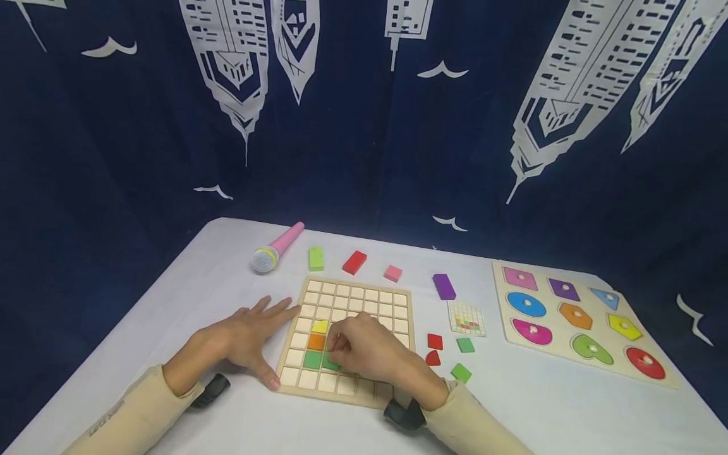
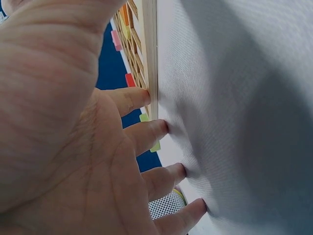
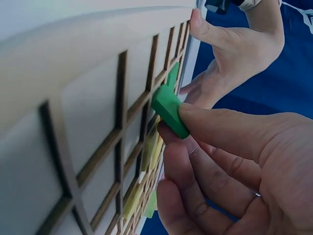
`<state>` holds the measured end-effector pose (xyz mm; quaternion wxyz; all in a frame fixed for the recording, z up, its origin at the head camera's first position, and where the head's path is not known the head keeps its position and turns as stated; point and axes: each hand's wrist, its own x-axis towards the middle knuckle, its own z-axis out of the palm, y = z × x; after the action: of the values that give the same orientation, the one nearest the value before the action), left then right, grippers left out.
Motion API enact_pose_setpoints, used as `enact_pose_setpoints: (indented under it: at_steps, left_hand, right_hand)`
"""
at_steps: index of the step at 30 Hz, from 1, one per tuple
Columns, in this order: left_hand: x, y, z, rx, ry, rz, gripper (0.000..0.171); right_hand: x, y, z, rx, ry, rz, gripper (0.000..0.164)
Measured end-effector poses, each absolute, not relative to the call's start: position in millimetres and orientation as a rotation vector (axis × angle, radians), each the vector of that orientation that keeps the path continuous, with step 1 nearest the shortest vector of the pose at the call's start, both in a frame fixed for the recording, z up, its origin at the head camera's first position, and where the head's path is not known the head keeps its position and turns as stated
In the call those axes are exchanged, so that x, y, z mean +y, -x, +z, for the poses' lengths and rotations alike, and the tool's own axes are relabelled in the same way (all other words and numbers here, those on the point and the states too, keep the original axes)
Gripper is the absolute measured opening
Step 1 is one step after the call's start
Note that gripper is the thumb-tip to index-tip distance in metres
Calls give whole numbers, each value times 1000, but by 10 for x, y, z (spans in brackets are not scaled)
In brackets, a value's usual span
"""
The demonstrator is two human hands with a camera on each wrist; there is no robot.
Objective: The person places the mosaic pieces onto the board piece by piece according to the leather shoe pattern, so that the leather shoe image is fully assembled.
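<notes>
A wooden grid board (image 1: pixel 335 396) lies on the white table. My left hand (image 1: pixel 250 338) rests beside its left side with fingers spread; the index fingertip and thumb touch the frame. Between thumb and fingertips, my right hand (image 1: pixel 366 347) pinches a green square tile (image 3: pixel 168 110), tilted over a cell in the lower part of the grid. Just left of that tile, another green tile (image 1: pixel 311 359) sits in a cell. Above it are an orange tile (image 1: pixel 316 341) and a yellow piece (image 1: pixel 320 327). The right hand hides several cells in the head view.
Right of the board lie a red square (image 1: pixel 435 341), a red rounded piece (image 1: pixel 433 358), two green tiles (image 1: pixel 461 373) and a pattern card (image 1: pixel 467 318). A knob shape puzzle (image 1: pixel 546 303) stands farther right. Behind are a toy microphone (image 1: pixel 279 246) and several blocks (image 1: pixel 355 262).
</notes>
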<state>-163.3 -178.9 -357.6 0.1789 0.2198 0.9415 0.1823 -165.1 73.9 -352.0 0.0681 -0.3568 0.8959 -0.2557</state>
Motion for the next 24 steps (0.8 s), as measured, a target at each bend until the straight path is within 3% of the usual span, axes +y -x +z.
enact_pose_setpoints:
  at_steps: [13, 18, 21, 24]
  left_hand:
    - [-1787, 1634, -3570, 2664, -609, 505, 132]
    - [-1780, 1635, -3582, 2664, -610, 507, 132]
    - [-1774, 1635, -3580, 2668, -612, 499, 132]
    - [-1771, 1634, -3580, 2669, -611, 503, 132]
  right_hand:
    - [720, 1587, -3511, 2768, 1081, -648, 10]
    - [731, 1526, -3490, 2754, 1145, -443, 4]
    - [730, 1490, -3471, 2740, 1192, -294, 14]
    - [752, 1458, -3444, 2712, 1231, -181, 11]
